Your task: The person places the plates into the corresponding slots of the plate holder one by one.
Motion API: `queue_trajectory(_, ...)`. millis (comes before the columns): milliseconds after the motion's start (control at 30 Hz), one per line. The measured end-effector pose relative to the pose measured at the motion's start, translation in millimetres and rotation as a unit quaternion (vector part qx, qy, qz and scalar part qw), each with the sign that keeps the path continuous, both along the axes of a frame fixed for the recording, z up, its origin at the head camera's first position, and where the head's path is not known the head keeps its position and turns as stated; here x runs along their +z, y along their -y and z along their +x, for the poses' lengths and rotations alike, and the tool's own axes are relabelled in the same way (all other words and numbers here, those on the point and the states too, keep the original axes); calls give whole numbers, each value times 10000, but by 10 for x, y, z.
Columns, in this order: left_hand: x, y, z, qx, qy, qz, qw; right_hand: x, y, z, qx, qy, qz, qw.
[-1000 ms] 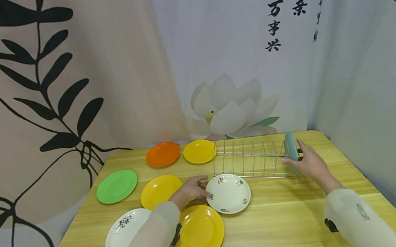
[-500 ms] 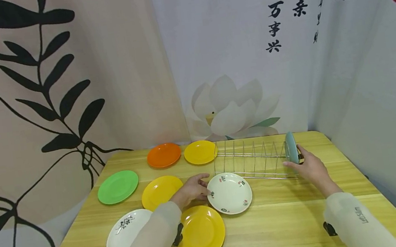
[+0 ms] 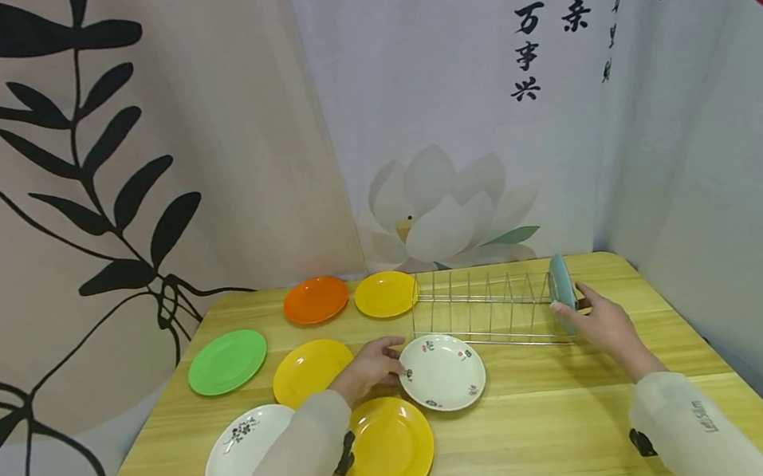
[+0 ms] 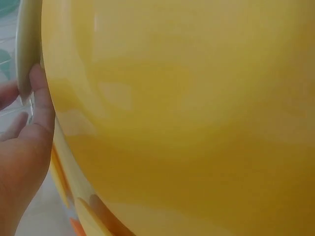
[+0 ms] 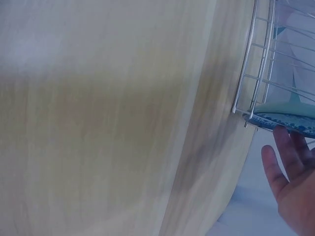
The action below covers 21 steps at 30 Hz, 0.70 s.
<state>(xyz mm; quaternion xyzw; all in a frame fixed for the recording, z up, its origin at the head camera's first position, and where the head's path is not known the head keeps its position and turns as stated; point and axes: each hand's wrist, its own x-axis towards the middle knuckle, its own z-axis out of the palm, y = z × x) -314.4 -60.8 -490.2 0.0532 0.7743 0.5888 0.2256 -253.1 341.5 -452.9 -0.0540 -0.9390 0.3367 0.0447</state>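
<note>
In the head view my left hand (image 3: 373, 368) holds the left rim of a white plate (image 3: 443, 372) with small floral marks. The left wrist view has that rim between the fingers (image 4: 42, 98) and the thumb. A pale blue plate (image 3: 561, 283) stands upright at the right end of a wire dish rack (image 3: 481, 309). My right hand (image 3: 603, 325) is beside that plate's outer face. The right wrist view has its fingertips touching the blue-patterned underside (image 5: 283, 123), the fingers spread and fairly straight. The rest of the right hand is cut off there.
Yellow plates (image 3: 385, 450) lie near my left forearm and farther back. A white oval plate (image 3: 239, 450), a green plate (image 3: 227, 363) and an orange plate (image 3: 316, 300) lie on the left half. The wooden table (image 3: 524, 444) ends at a curtain (image 3: 256, 166).
My right hand has shifted slightly, its thumb coming closer to the blue plate's edge and its fingers drawing closer together. My left hand and the white plate stay nearly still.
</note>
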Motion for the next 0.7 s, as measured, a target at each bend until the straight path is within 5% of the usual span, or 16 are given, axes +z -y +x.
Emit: queue_trajectory(700,11,45,1,-257,194,114,9994,21,-90,87,422,-144,-445,9980)
